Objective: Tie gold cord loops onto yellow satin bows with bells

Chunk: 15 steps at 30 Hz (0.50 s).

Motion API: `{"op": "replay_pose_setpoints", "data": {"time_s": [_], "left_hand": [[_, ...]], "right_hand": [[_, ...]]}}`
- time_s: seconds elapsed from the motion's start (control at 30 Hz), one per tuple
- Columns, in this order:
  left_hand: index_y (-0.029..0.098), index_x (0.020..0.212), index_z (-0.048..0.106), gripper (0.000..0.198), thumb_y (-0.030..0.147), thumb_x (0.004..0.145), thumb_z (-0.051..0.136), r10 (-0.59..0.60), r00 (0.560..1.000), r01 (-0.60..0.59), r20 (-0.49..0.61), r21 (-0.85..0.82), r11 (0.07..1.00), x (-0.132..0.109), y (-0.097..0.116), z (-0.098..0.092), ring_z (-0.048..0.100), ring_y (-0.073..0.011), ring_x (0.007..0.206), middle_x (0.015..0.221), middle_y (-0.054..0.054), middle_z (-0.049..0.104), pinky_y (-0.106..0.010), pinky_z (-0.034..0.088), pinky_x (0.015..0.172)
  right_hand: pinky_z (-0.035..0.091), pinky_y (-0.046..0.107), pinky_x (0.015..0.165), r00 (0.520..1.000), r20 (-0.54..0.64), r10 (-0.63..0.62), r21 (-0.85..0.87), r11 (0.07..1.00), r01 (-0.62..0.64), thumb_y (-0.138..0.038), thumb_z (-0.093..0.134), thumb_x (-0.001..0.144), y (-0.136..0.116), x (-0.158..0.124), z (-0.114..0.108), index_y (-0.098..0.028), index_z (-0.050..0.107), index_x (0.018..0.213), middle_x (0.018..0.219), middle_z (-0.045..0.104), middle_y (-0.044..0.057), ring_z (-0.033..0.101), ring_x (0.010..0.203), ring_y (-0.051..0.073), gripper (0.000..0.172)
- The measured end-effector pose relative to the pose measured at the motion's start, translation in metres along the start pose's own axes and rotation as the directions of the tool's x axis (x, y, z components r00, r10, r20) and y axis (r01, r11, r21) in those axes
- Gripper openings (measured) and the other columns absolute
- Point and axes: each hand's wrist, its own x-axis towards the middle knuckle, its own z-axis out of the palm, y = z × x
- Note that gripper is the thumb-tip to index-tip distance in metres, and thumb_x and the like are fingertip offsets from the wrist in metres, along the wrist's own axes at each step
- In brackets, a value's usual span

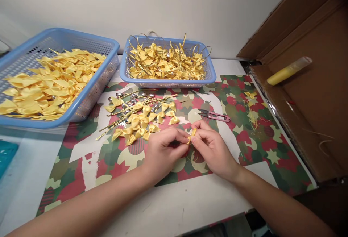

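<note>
Left hand [167, 150] and right hand [216, 152] pinching one yellow ribbon piece [194, 132] at the fingertips.
I log, left to right: blue basket [51, 123] rim well left of the left hand; loose bows [134, 120] just beyond that hand; ribbon piece between both hands, white tabletop [206, 204] edge on their near side; snips [219, 117] just beyond the right hand; patterned sheet [255, 153] giving sideways room, rightward to the cardboard [299, 117].

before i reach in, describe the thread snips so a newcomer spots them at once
On the camouflage-patterned sheet, look just beyond the right hand. There lie the thread snips, dark blades pointing left; their pink handle sets them apart from the yellow bows.
</note>
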Motion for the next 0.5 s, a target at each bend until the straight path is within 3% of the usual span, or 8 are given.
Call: {"op": "replay_pose_setpoints", "data": {"time_s": [0.23, 0.4, 0.5], "left_hand": [[0.018, 0.065, 0.062, 0.014, 0.007, 0.073, 0.066, -0.094, 0.996, 0.093, 0.001, -0.129, 0.987, 0.002, 0.002, 0.000, 0.067, -0.0133, 0.066, 0.071, -0.002, 0.072, -0.023, 0.055, 0.061], [0.018, 0.069, 0.062, 0.010, 0.014, 0.075, 0.070, -0.160, 0.987, 0.156, -0.005, -0.202, 0.967, 0.002, 0.000, -0.001, 0.067, -0.0136, 0.070, 0.074, -0.002, 0.071, -0.023, 0.056, 0.064], [0.018, 0.070, 0.062, 0.011, 0.015, 0.076, 0.070, -0.159, 0.987, 0.157, 0.010, -0.225, 0.962, 0.001, -0.001, -0.001, 0.067, -0.0134, 0.070, 0.074, -0.002, 0.070, -0.023, 0.056, 0.064]], "right_hand": [[0.041, 0.027, 0.064, 0.999, 0.020, -0.047, -0.045, 0.998, 0.048, -0.026, 0.049, 0.091, 0.000, 0.002, -0.005, -0.018, 0.044, 0.058, 0.082, 0.043, 0.003, 0.048, 0.076, 0.014, 0.035], [0.043, 0.032, 0.078, 0.968, 0.034, -0.250, -0.143, 0.957, 0.252, -0.027, 0.071, 0.077, 0.000, 0.004, -0.021, -0.021, 0.048, 0.072, 0.085, 0.055, 0.002, 0.053, 0.089, 0.019, 0.024], [0.045, 0.033, 0.077, 0.962, 0.012, -0.274, -0.195, 0.943, 0.271, -0.026, 0.076, 0.073, 0.003, 0.006, -0.028, -0.023, 0.049, 0.082, 0.088, 0.059, 0.001, 0.055, 0.085, 0.019, 0.029]]}}
